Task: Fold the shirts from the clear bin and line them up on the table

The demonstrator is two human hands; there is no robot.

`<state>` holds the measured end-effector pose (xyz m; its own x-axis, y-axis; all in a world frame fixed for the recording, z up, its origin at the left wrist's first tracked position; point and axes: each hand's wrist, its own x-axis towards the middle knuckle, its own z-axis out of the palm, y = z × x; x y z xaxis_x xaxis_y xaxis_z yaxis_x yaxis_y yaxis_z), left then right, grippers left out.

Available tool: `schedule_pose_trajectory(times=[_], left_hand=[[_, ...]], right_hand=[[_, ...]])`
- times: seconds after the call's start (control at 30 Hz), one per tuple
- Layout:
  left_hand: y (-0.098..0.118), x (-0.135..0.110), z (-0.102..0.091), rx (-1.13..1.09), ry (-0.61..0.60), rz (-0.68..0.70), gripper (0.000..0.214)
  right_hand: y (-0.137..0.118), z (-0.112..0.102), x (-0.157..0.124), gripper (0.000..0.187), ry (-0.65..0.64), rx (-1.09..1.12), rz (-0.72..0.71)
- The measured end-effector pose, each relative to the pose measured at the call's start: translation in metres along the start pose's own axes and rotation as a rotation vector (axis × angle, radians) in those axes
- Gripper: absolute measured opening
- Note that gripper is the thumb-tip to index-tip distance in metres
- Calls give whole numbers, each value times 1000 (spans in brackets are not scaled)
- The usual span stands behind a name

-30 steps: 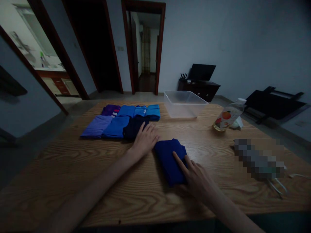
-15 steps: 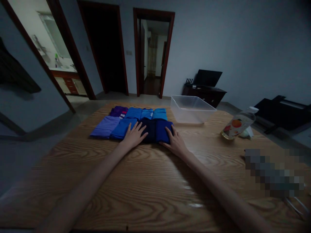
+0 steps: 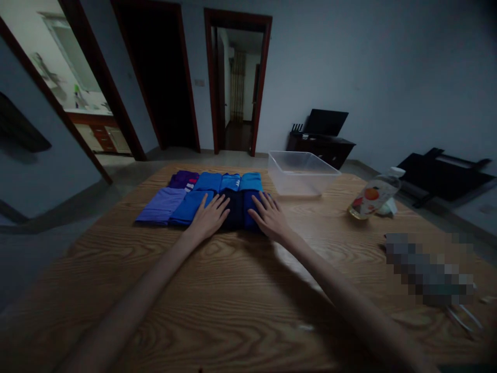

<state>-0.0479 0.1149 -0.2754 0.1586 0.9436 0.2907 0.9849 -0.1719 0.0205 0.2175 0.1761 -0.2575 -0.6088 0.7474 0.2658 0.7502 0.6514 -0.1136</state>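
Folded clothes lie in two rows on the wooden table (image 3: 217, 290). In the near row are a lavender one (image 3: 161, 205), a blue one (image 3: 186, 208), a near-black one (image 3: 234, 213) and a dark blue one (image 3: 250, 220). Behind them sit a purple one (image 3: 182, 180) and several lighter blue ones (image 3: 250, 181). My left hand (image 3: 208, 215) is open, fingers spread, over the border of the blue and near-black pieces. Flat on the dark blue piece rests my right hand (image 3: 271, 217), open too, covering much of it.
A clear plastic bin (image 3: 303, 176) stands behind the clothes to the right. Further right are a bottle with an orange on its label (image 3: 375, 194) and a crumpled pale wrapper (image 3: 387, 207). A pixelated object (image 3: 427, 269) with a cord lies at the right side.
My right hand has shifted from the right edge of the dark blue piece onto its top. My left hand stays about where it was. The view has turned slightly right.
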Motion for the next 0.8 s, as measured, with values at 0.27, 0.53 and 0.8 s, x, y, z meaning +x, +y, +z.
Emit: schedule_pose_trajectory(times=[0.27,0.53,0.8], left_hand=[[15,5,10,-55,-106,19,65],[48,-59,-39,-354,-6,98,47],[129,-154,-74,-486,35,52,24]], right_hand=[[-1,4,8,71,-80,99,-75],[-4,-57,-108,35,-37,366,-374],[-19,-50,-258,22,-49,310,-254]])
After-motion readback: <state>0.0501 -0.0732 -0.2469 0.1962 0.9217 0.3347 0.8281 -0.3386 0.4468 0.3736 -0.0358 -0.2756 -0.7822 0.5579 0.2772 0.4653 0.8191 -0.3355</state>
